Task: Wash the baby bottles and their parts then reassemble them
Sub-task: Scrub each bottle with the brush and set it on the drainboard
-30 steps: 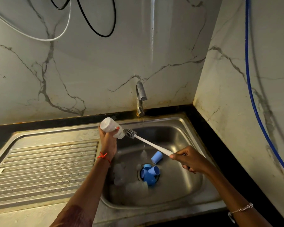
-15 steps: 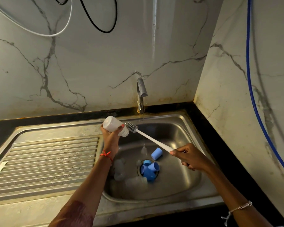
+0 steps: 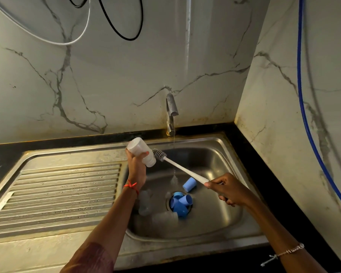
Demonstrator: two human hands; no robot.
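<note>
Bottle [image 3: 138,148] gripped by left hand [image 3: 136,168] tilts mouth down-right toward brush [image 3: 182,168] held by right hand [image 3: 227,191].

A stainless steel sink basin [image 3: 215,164] with a ribbed steel draining board [image 3: 63,194] on its left sits in a black counter [image 3: 4,154]. A short metal tap [image 3: 171,107] at the back rim drops a thin stream of water [image 3: 174,138] into the basin. White grey-veined marble wall panels [image 3: 126,79] stand behind and to the right, with a white cable [image 3: 67,43] and a black cable [image 3: 129,39] looping across the back panel and a blue cable [image 3: 299,66] running down the right one.
</note>
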